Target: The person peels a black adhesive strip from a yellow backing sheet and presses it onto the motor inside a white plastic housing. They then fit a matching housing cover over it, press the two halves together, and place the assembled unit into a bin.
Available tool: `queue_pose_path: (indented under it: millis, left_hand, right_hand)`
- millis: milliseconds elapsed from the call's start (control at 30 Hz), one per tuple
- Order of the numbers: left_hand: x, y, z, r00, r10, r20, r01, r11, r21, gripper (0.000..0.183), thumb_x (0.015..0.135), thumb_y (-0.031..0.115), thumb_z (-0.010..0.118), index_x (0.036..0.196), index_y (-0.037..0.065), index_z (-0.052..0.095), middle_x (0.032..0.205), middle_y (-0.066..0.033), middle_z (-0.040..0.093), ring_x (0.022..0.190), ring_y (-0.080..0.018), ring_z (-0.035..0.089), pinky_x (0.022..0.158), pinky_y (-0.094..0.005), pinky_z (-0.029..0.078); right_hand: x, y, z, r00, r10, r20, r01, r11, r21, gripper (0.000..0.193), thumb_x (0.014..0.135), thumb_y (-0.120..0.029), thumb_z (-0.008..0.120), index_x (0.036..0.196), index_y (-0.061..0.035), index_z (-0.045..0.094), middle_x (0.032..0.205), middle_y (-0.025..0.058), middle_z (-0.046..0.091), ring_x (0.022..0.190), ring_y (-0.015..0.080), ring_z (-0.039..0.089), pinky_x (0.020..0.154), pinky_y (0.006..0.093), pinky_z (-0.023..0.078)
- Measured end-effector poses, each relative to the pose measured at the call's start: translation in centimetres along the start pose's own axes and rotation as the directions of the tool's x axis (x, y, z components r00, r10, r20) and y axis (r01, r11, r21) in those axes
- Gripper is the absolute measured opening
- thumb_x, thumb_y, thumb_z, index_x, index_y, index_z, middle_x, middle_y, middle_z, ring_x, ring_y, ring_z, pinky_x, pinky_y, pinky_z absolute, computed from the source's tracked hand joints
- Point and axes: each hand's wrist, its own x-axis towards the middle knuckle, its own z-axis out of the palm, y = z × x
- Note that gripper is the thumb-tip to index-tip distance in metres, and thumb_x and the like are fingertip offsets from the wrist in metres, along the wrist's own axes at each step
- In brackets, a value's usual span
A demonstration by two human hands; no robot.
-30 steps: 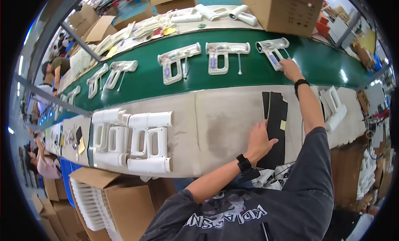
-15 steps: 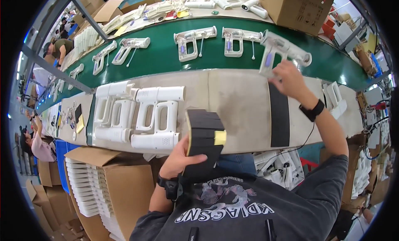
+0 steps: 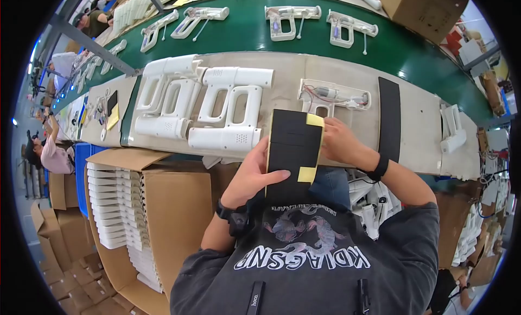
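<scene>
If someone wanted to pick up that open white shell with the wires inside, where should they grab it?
The open white shell is probably best pinched by the long outer walls at the right end of its barrel, coming from the right. It lies open side up, wires exposed, and its handle is partly hidden by the black sheet.

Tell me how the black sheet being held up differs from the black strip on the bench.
Pose: the black sheet is held up in the left grip, while the black strip lies on the bench.
Surface: the black sheet shows two yellow patches and cut lines; the black strip's face looks plain.
Shared: both are black, flat and longer than wide.
</scene>
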Motion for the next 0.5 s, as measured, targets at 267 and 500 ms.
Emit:
queue_pose_path:
  millis: [267, 500]
  left_hand:
    - [2.5, -2.6, 0.8, 0.998, -0.044, -0.055, 0.047, 0.997, 0.068, 0.049, 0.099, 0.01, 0.065, 0.142, -0.002, 0.044, 0.127, -0.0078, 0.062, 0.113, -0.0118, 0.061, 0.096, -0.0275, 0.051]
    - [3.3, -2.7, 1.9, 0.988, -0.109, -0.107, 0.116, 0.991, 0.061, 0.041, 0.098, 0.006, 0.064, 0.136, -0.003, 0.052, 0.116, -0.0086, 0.068, 0.108, -0.0127, 0.063, 0.093, -0.0285, 0.052]
  right_hand:
    - [0.6, -3.8, -9.9, 0.875, 0.423, -0.236, -0.249, 0.811, 0.529, 0.031, 0.086, 0.007, 0.067, 0.116, -0.0024, 0.07, 0.104, 0.0092, 0.065, 0.095, 0.0248, 0.063, 0.078, 0.0319, 0.052]
    - [0.6, -3.8, -6.1, 0.959, 0.236, -0.158, -0.135, 0.868, 0.478, 0.031, 0.089, -0.009, 0.074, 0.119, -0.003, 0.071, 0.099, 0.0093, 0.064, 0.088, 0.0234, 0.06, 0.078, 0.034, 0.05]
